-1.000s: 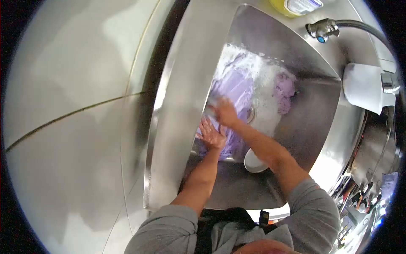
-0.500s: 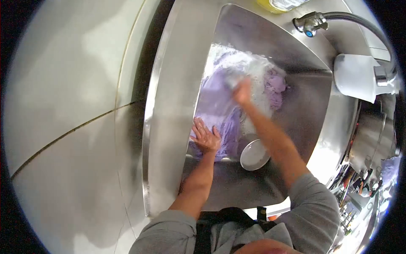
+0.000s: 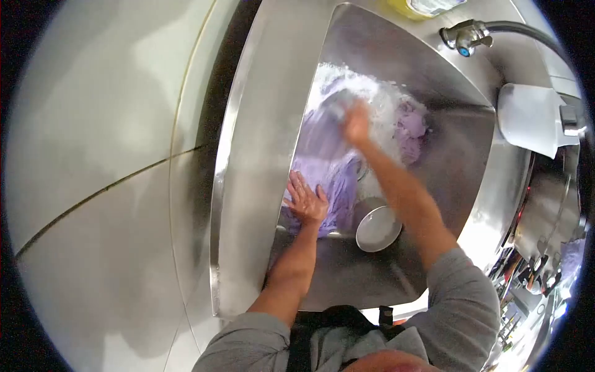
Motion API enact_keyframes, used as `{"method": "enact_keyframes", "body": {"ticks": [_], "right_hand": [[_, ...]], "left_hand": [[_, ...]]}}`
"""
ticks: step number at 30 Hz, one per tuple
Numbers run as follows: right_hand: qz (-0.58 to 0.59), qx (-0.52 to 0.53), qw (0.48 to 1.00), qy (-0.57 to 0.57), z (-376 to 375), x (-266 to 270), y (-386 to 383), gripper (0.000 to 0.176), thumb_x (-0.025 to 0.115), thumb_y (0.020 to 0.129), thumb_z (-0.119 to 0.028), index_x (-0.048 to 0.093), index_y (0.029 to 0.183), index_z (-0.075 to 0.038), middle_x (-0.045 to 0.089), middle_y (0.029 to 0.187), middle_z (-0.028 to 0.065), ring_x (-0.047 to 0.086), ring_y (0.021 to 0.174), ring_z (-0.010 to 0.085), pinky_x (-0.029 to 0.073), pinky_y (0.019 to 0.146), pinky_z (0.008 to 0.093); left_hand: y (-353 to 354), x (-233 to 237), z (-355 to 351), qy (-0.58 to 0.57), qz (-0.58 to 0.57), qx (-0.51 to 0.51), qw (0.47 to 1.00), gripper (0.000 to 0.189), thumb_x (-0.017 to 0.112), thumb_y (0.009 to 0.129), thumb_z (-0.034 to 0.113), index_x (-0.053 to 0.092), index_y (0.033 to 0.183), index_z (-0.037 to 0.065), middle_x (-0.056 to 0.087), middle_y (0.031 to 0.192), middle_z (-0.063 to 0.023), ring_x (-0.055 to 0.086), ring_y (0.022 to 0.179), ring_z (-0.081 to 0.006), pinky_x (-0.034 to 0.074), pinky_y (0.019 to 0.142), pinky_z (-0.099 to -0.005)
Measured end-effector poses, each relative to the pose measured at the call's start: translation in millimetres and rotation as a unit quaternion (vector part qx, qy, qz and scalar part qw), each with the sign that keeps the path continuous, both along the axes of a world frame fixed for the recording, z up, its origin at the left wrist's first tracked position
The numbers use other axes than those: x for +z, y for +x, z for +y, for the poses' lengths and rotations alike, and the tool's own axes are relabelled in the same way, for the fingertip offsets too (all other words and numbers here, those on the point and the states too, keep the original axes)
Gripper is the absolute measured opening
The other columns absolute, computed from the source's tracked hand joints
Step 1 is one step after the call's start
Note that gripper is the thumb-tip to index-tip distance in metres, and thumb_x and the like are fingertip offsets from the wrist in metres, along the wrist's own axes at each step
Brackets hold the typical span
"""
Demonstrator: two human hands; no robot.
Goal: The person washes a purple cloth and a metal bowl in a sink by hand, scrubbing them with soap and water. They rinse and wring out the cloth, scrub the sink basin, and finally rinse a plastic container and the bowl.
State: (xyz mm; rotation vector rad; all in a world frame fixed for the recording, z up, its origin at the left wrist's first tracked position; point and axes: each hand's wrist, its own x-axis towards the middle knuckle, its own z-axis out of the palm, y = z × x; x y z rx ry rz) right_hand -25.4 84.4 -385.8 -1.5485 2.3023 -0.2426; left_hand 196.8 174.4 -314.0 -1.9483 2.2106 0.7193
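Observation:
A soapy purple cloth [image 3: 338,192] lies spread in the metal sink [image 3: 455,146], with white suds [image 3: 378,93] over its far part. My left hand [image 3: 307,198] rests flat on the near left part of the cloth, fingers spread. Over the far part, my right hand [image 3: 356,124] is smeared by motion and looks closed around a blurred greyish object [image 3: 336,105] whose kind I cannot make out. Beside the suds sits a bunched purple piece of cloth [image 3: 410,130]. A round white bowl [image 3: 378,229] is in the sink, left of my right forearm.
A tap [image 3: 465,38] with a curved spout stands at the sink's far right edge. Near it are a bottle of yellow liquid [image 3: 406,7] and a white plastic container [image 3: 527,118]. A tiled wall [image 3: 105,204] rises on the left.
The view has shifted slightly. My right hand, still blurred, stays over the soapy far part of the cloth with the greyish object. My left hand keeps its place on the cloth.

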Motion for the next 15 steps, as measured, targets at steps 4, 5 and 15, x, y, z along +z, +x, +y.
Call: {"method": "enact_keyframes", "body": {"ticks": [4, 5, 15], "right_hand": [[0.010, 0.057, 0.998, 0.040, -15, 70, 25, 0.041, 0.059, 0.087, -0.022, 0.051, 0.124, -0.007, 0.054, 0.120, 0.0174, 0.047, 0.120, 0.0259, 0.039, 0.098, 0.0442], [-0.096, 0.011, 0.995, 0.039, -10, 21, 5, 0.040, 0.060, 0.086, -0.021, 0.051, 0.124, -0.008, 0.056, 0.116, 0.0170, 0.047, 0.120, 0.0254, 0.041, 0.096, 0.0444], [0.033, -0.068, 0.991, -0.108, 8, 21, -26, 0.041, 0.062, 0.082, -0.026, 0.057, 0.121, -0.016, 0.046, 0.131, 0.0211, 0.044, 0.120, 0.0340, 0.034, 0.102, 0.0452]], "left_hand": [[0, -1, 1, -0.004, -0.015, -0.013, 1.000, 0.073, 0.044, 0.087, 0.040, 0.022, 0.144, 0.000, 0.007, 0.155, -0.0129, 0.006, 0.142, -0.0342, 0.007, 0.106, -0.0651], [-1, -4, -2, -0.004, -0.018, -0.014, 1.000, 0.073, 0.044, 0.087, 0.040, 0.022, 0.144, 0.000, 0.007, 0.155, -0.0129, 0.006, 0.142, -0.0342, 0.007, 0.106, -0.0651], [2, -3, 5, -0.082, -0.043, -0.045, 0.995, 0.074, 0.039, 0.088, 0.045, 0.024, 0.144, -0.001, 0.015, 0.154, -0.0152, 0.008, 0.143, -0.0345, -0.001, 0.107, -0.0623]]}}
